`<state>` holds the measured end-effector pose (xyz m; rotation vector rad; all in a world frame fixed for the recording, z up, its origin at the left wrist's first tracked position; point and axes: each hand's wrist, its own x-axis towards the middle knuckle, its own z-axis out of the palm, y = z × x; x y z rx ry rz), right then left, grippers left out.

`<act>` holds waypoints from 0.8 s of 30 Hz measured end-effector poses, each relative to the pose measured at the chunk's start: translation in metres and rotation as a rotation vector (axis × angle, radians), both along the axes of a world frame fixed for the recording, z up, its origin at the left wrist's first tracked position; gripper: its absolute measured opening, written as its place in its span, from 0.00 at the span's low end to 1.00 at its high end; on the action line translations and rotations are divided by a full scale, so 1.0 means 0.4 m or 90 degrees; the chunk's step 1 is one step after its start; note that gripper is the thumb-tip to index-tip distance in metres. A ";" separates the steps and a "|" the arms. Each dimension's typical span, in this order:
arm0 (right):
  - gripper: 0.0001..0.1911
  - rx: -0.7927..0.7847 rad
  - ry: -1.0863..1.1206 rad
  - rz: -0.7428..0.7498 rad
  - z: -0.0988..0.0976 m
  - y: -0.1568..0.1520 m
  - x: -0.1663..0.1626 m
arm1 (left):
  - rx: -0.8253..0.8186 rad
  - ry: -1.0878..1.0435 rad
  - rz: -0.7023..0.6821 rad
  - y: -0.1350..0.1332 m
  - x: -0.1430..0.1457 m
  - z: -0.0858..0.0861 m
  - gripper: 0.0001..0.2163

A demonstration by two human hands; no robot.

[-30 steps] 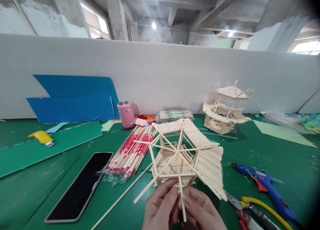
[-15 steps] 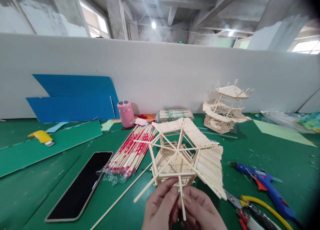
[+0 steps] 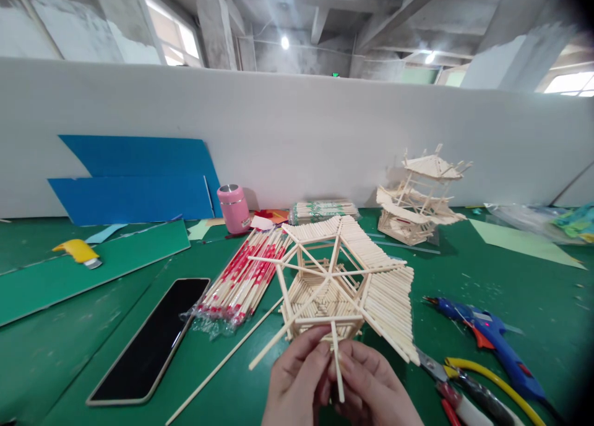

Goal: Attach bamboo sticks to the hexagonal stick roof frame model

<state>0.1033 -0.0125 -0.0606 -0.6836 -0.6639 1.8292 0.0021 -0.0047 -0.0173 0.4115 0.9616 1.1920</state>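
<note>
In front of me stands a six-sided pavilion model (image 3: 388,307) built of thin wooden sticks. Two adjoining roof sections at its back and right are covered with rows of short sticks, while bare spokes meet at the centre. A short wooden stick (image 3: 338,364) juts toward me from the model's front beam. My left hand (image 3: 297,373) is closed at the left of this stick, its index fingertip up against the front beam. From the other side my right hand (image 3: 369,379) pinches the stick, thumb against it. The lower fingers of both hands are partly hidden.
Left of the model lie a long stick (image 3: 223,364), a phone (image 3: 151,339) and a bag of red-tipped sticks (image 3: 248,277). At right are a blue glue gun (image 3: 492,333) and pliers (image 3: 468,386). A second pavilion (image 3: 417,203) and a pink flask (image 3: 233,209) stand behind.
Almost nothing differs. The whole view has shifted very slightly; both hands keep the same hold at the front stick.
</note>
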 end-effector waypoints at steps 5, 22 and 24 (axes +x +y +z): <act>0.13 -0.010 0.004 -0.005 0.004 0.002 0.000 | -0.003 -0.004 -0.010 0.000 0.001 0.005 0.06; 0.14 -0.028 -0.001 -0.007 -0.007 0.002 0.002 | 0.033 0.050 -0.034 0.003 0.002 -0.007 0.10; 0.15 -0.031 -0.009 -0.012 -0.008 0.003 0.002 | 0.038 0.064 -0.040 0.003 0.001 -0.011 0.10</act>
